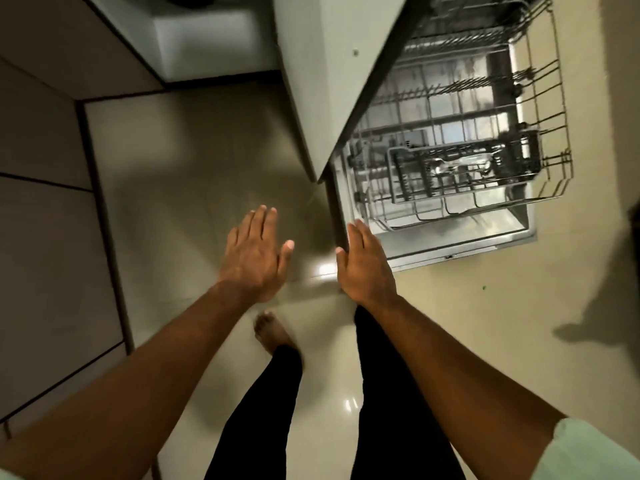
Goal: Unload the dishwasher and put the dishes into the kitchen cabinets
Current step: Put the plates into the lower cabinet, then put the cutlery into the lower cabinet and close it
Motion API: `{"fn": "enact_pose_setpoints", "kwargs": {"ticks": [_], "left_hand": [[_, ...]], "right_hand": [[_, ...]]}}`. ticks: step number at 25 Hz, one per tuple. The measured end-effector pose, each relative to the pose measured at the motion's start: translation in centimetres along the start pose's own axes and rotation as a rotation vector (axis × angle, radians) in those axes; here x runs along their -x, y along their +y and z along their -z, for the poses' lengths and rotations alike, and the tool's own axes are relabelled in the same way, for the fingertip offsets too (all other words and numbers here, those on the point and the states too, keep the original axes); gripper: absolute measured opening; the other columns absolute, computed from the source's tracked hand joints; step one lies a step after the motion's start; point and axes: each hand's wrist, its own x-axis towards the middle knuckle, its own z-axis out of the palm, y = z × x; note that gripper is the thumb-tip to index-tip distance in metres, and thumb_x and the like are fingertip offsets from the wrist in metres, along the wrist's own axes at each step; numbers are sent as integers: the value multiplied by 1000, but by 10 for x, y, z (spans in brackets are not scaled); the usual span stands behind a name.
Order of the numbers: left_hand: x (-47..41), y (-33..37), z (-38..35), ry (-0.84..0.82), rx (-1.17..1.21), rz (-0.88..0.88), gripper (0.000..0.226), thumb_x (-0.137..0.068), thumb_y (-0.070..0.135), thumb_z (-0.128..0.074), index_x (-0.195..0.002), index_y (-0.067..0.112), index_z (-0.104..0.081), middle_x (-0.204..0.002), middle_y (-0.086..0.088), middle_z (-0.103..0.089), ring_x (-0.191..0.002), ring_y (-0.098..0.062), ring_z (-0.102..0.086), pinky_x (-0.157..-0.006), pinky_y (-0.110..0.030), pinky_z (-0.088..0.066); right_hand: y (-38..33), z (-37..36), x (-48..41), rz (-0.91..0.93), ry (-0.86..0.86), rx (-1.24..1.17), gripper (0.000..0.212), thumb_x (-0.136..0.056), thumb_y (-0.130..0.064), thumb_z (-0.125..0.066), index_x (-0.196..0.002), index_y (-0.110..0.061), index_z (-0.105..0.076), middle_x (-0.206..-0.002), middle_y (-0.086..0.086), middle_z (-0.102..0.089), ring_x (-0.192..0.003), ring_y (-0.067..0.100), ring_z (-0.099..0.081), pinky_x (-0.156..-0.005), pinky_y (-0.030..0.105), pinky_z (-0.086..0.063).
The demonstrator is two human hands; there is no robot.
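Head view. Cabinet fronts [41, 202] line 9 o'clock edge. Open floor [194, 161] from 10 to 12 o'clock, ahead of both hands. Left hand [254, 252] flat, fingers straight, empty, over floor. Right hand [365, 268] also flat, empty, fingertips near corner of dishwasher door [485, 242]. Grey panel [311, 81] overhangs rack's left side. Wire rack [467, 98] pulled out at 1 o'clock over door; cutlery basket [460, 171] at its near edge.

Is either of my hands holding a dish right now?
No, the left hand and the right hand are both flat with straight fingers, and neither holds anything.
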Motion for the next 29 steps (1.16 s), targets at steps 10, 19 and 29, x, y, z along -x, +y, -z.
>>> {"fn": "enact_pose_setpoints", "kwargs": {"ticks": [10, 19, 29], "left_hand": [[-62, 197, -38, -187, -88, -197, 75, -91, 56, -11, -152, 13, -21, -159, -8, -20, -144, -27, -23, -113, -44, -23], [-194, 281, -72, -129, -130, -208, 60, -100, 47, -27, -151, 16, -23, -158, -7, -25, -143, -27, -23, -115, -45, -19], [-293, 314, -126, -24, -344, -325, 43, -94, 28, -52, -135, 18, -45, -134, -5, -52, -122, -24, -47, -97, -38, -40]], "right_hand": [[164, 96, -21, -103, 40, -42, 56, -100, -29, -44, -149, -4, -32, -158, 16, -27, -147, 29, -22, -119, 43, -23], [261, 131, -116, -90, 51, -29, 60, -97, -26, -50, -151, -10, -27, -158, 12, -27, -146, 29, -24, -117, 48, -29], [317, 132, -225, 193, -2, 277, 52, -95, -16, -42, -147, -14, -37, -155, 10, -34, -146, 25, -26, -119, 43, -15]]}}
